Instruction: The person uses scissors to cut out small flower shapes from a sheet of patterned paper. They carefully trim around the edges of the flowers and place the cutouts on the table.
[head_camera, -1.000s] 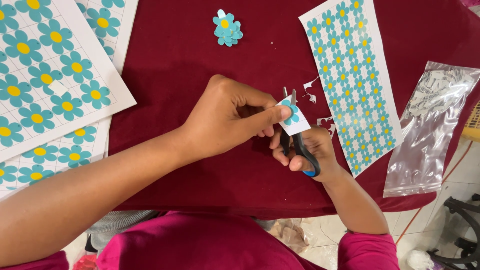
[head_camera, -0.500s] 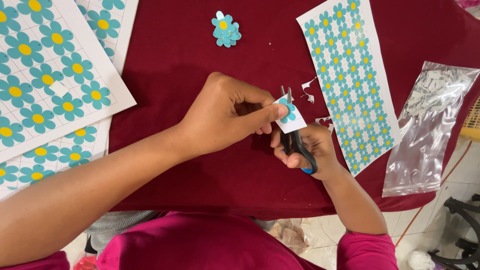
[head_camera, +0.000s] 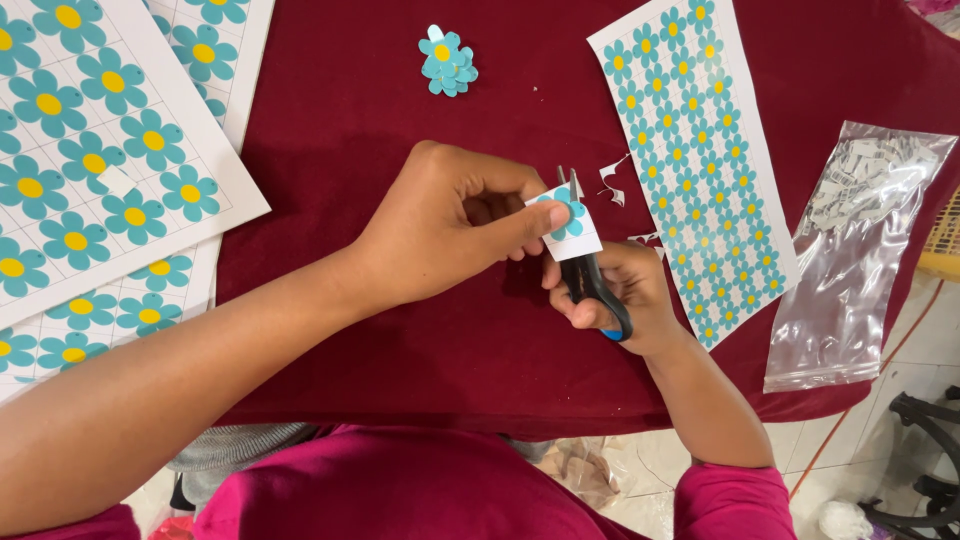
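Watching: from my remote seat, both hands meet over the dark red bench.
Left hand: left hand has its grip pinched on a small paper square printed with a blue flower, thumb and fingertips at its left edge, which looks meant to leave the rest free for the blades.
Right hand: right hand is clenched through the handles of black scissors; the blades point up behind the square, tips showing above it.
Scraps: white paper trimmings lie just beyond the blades.
Finished pieces: a small pile of cut flowers sits well apart at the far edge.
Sheets: big-flower sheets lie left, a small-flower sheet right, near the scissors hand.
Bag: a clear plastic bag of white bits hangs over the right edge.
Obstacles: none I see between the hands.
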